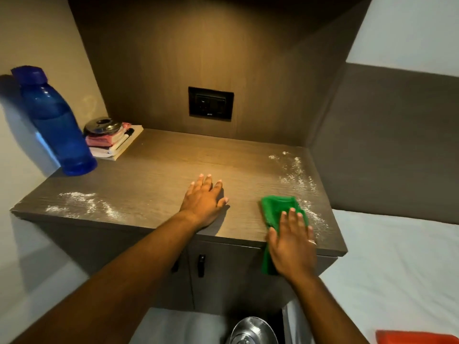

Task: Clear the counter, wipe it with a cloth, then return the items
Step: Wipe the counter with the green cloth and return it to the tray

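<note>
Presently on the counter: blue bottle, upright at the left rear edge; just beside it a stack of books with a pen and a round metal lid on top. White powder front left, more along the right side. Left hand: flat on the wood mid-front, fingers straight and spread, holding nothing. Right hand: fingers straight, pressing a green cloth at the front right edge; part of the cloth hangs over the edge. Socket in the back panel. Cabinet handle below.
</note>
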The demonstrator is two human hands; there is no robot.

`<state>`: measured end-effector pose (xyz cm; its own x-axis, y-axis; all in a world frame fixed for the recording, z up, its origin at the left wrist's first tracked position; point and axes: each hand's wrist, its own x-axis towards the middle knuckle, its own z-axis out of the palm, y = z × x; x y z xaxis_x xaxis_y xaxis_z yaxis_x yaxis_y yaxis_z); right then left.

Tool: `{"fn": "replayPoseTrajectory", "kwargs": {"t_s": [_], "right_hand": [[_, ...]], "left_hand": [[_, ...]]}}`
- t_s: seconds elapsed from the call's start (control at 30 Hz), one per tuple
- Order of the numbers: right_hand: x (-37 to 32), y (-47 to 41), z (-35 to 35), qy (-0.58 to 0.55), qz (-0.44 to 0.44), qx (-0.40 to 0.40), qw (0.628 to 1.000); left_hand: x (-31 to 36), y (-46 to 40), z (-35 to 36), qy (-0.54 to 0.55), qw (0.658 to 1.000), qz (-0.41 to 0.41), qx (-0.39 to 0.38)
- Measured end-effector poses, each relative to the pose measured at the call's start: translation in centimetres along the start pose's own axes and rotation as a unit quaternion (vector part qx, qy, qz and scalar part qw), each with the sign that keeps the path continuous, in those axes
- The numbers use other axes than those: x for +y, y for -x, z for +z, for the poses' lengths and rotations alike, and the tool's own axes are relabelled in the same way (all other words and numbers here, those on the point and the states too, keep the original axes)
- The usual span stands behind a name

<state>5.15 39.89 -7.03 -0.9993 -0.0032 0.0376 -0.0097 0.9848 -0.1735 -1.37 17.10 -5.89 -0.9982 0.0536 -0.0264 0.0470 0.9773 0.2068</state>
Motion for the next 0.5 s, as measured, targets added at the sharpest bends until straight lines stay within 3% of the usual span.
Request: {"fn": "replayPoseTrajectory", "kwargs": {"t_s": [0.17,0.43,0.5], "right_hand": [[7.9,-2.3,-1.3,0.018,0.128,-0.007,0.992],[6.5,-11.5,-2.1,-0.052,0.194,-0.051,0.978],[4.3,-14.7,-1.7,-0.035,0.172,-0.059,0.983]], "left_hand": [[0.4,-0.8,2.1,-0.050,0.999,0.002,0.002],[0.6,-0.7,2.1,-0.058,0.998,-0.004,0.013],[0.4,-0.9,2.0,-0.058,0.998,-0.008,0.015]]}}
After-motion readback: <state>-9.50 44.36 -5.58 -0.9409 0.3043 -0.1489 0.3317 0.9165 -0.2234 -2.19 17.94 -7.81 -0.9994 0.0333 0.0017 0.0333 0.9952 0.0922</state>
